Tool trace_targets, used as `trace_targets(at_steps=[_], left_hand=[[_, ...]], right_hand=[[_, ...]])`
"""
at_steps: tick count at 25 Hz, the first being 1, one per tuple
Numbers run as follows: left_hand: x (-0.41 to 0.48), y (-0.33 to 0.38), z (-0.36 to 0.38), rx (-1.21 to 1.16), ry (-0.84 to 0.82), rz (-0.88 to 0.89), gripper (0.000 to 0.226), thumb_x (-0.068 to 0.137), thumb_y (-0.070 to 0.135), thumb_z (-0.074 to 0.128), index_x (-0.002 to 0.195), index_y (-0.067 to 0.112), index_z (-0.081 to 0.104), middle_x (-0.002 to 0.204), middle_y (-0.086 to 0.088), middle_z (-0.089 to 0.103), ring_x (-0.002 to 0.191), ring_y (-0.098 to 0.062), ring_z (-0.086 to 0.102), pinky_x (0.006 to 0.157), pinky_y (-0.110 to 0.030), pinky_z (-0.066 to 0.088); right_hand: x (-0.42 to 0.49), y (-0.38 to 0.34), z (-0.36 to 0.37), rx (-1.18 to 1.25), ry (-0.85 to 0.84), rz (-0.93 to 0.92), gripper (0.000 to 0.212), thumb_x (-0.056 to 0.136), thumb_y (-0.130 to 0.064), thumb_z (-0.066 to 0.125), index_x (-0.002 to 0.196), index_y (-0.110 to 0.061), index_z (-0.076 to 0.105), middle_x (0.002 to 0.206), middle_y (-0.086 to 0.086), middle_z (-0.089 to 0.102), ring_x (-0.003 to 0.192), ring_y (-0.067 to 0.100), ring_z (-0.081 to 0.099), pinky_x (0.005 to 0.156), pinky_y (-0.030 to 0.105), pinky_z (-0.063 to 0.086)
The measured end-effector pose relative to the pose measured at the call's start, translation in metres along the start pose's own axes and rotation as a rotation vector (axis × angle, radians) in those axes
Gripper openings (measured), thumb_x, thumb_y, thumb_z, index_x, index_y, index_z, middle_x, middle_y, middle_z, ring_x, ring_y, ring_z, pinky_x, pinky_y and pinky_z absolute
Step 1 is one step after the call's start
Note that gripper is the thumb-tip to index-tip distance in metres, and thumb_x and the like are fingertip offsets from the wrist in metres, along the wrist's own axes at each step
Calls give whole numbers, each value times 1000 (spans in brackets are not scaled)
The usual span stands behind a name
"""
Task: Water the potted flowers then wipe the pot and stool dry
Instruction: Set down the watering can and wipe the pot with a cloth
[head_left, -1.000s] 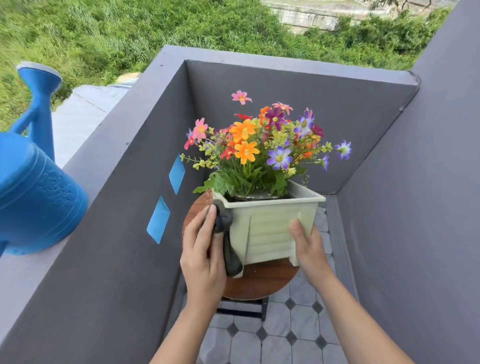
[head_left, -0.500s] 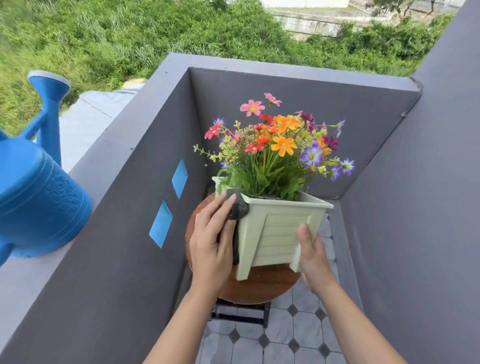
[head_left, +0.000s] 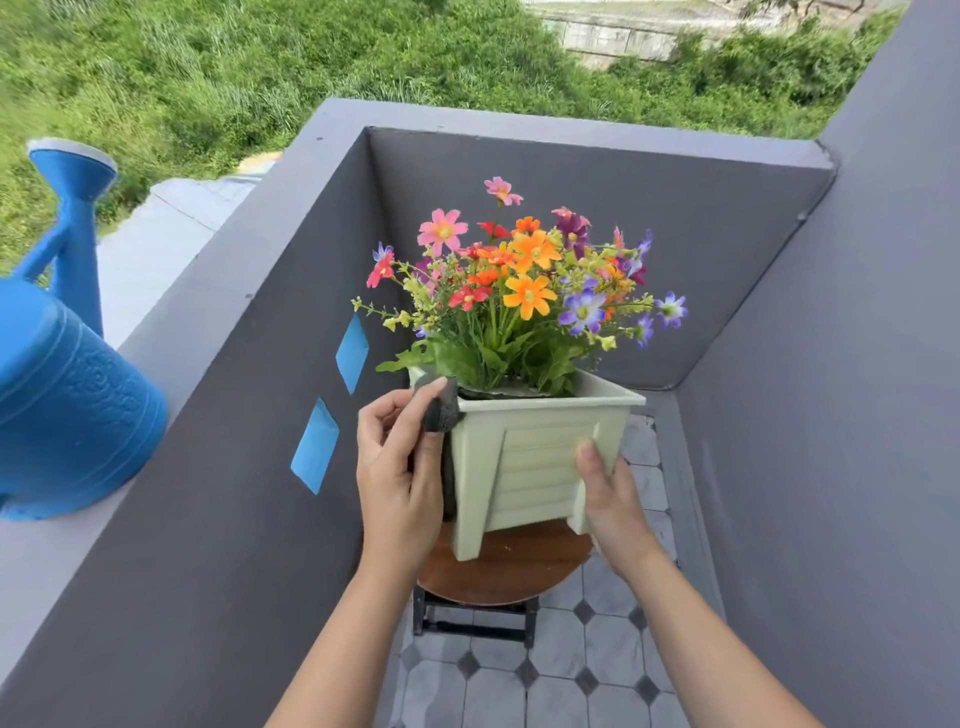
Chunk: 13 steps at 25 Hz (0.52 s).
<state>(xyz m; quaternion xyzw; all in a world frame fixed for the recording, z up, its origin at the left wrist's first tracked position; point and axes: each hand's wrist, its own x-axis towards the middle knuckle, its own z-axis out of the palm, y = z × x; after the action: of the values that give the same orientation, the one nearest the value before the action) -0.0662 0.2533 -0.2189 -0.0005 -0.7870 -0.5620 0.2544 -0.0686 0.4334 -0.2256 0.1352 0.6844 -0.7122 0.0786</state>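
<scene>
A pale green square pot (head_left: 540, 462) full of colourful flowers (head_left: 524, 275) stands tilted on a round brown wooden stool (head_left: 509, 571). My left hand (head_left: 400, 478) presses a dark grey cloth (head_left: 441, 410) against the pot's upper left corner and rim. My right hand (head_left: 608, 493) grips the pot's lower right corner, thumb on the front face. A blue watering can (head_left: 67, 395) sits on the ledge at the left, away from both hands.
Dark grey balcony walls (head_left: 831, 415) enclose the stool on three sides. Two blue tape patches (head_left: 317, 447) mark the left wall. The floor (head_left: 571, 686) has grey tiles with dark diamonds. Grass lies beyond the ledge.
The pot has been turned and tipped further on the stool. My left hand and cloth slid up from the pot's left side to its top corner.
</scene>
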Motion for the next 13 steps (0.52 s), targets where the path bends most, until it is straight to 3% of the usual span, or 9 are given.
trace_targets(at_steps=[3, 6, 9, 11, 13], left_hand=[[14, -19, 4, 71, 48, -183, 34, 97, 23, 43, 128, 33, 54, 112, 2, 52, 104, 11, 49, 88, -4, 32], [23, -31, 8, 117, 23, -335, 35, 101, 30, 36, 133, 27, 50, 117, 6, 60, 110, -9, 54, 90, -26, 40], [28, -39, 8, 30, -31, -532, 33, 99, 42, 32, 125, 30, 49, 103, 14, 62, 108, -21, 56, 86, -35, 41], [27, -45, 3, -54, -90, -575, 50, 89, 57, 39, 129, 27, 46, 118, 4, 62, 117, -23, 53, 99, -41, 43], [23, -45, -3, -108, -118, -525, 55, 85, 57, 48, 127, 22, 49, 119, 1, 62, 116, -22, 56, 100, -43, 45]], right_hand=[[-2, -4, 1, 4, 7, -12, 14, 96, -24, 39, 89, -35, 42, 88, -24, 48, 73, -16, 46, 55, -7, 36], [-2, -4, -2, 4, 3, 10, 9, 96, -29, 40, 104, -29, 36, 87, -24, 45, 75, -11, 45, 53, -6, 35], [3, 1, -7, -31, -7, -25, 47, 75, -65, 54, 106, -31, 46, 100, -23, 56, 87, -12, 57, 67, -1, 41], [7, 4, -9, -52, -7, -30, 49, 72, -67, 54, 109, -36, 46, 112, -14, 58, 86, -16, 57, 75, 3, 43], [11, 6, -14, -65, -9, -71, 69, 65, -75, 56, 118, -35, 40, 115, -14, 56, 91, -16, 57, 78, 5, 44]])
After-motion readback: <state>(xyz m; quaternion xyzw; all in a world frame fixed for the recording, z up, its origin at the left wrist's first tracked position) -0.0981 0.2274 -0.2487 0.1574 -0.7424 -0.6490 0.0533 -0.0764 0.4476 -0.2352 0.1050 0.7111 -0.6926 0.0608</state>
